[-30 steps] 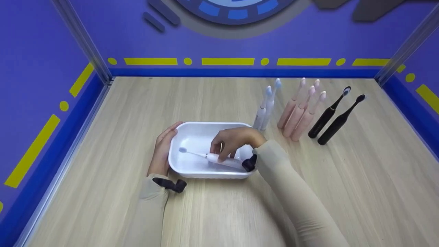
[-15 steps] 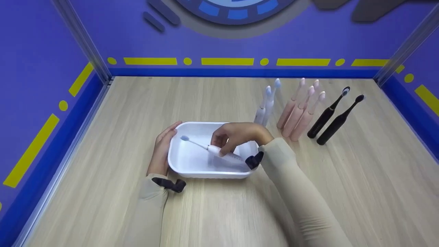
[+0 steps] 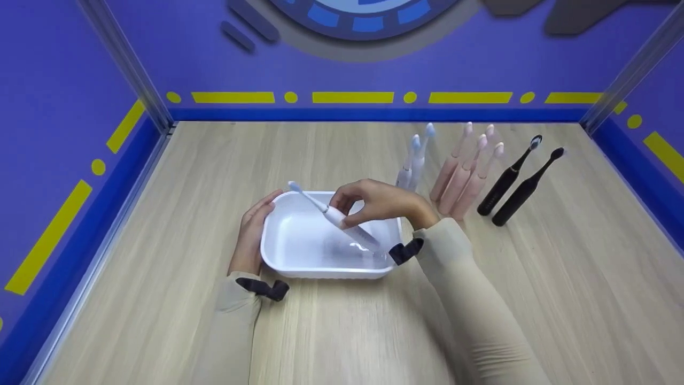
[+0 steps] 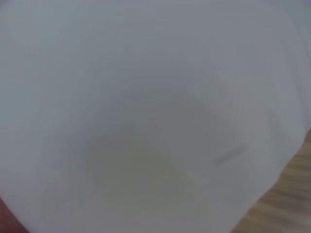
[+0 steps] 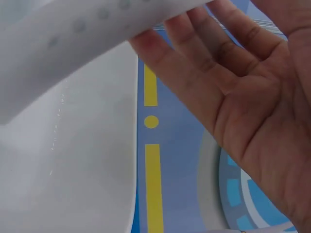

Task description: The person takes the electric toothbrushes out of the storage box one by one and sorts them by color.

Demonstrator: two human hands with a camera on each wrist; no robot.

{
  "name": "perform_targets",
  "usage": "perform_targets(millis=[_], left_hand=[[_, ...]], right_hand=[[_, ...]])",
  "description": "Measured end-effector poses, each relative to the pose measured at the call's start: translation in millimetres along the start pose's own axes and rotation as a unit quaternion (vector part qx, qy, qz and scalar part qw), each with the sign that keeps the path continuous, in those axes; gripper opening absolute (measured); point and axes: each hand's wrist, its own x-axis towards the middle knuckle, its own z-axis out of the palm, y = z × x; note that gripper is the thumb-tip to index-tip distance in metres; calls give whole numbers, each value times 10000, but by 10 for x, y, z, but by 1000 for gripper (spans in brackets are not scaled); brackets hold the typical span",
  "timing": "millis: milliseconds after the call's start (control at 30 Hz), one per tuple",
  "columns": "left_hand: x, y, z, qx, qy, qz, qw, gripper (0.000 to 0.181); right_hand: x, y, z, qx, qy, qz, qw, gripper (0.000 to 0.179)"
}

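Note:
My right hand (image 3: 382, 200) pinches a white electric toothbrush (image 3: 335, 216) by its handle over a white plastic tub (image 3: 299, 243). The brush leans, its pale blue head up at the left near the tub's far rim and its base low at the right. In the right wrist view the thick handle (image 5: 73, 53) with its row of grey dots crosses the top, at the fingertips (image 5: 148, 46). My left hand (image 3: 250, 235) holds the tub's left end, thumb at the rim. The left wrist view is filled by the tub's blurred white wall (image 4: 155, 121).
To the right of the tub stand two white toothbrushes (image 3: 406, 174), several pink ones (image 3: 460, 184) and two black ones (image 3: 521, 198), all upright. Blue panels (image 3: 342, 69) with yellow marks wall the wooden table (image 3: 331, 326) at the back and sides.
The right hand has raised the white toothbrush from low inside the tub, tilting its head up toward the far rim. The left hand and tub have stayed in place.

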Motion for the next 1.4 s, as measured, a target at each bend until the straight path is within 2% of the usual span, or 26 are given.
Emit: perform_targets(millis=[200,400,667,867,1033,1400], left_hand=[[6,2,-5,54,-51,-52,10000,38],[-2,-3,-12,-92,-166,-47,9998,39],[2,-1,-2,-73,-108,-57,9999,39],[7,-4,2,134,-85,9,9999,38],[-6,-12,2,120,-8,83,9999,37],[15,-22,-1,218,-18,61,9997,39]], right_hand=[[-101,1,-19,357,443,-283,9980,31],[-185,42,2,830,906,-603,9906,34],[-327,100,-22,805,1523,-982,9801,35],[-441,153,-51,843,1903,-1103,9719,35],[-523,188,-72,867,2319,-1077,9629,36],[-638,264,-78,1153,3059,-1113,9385,37]])
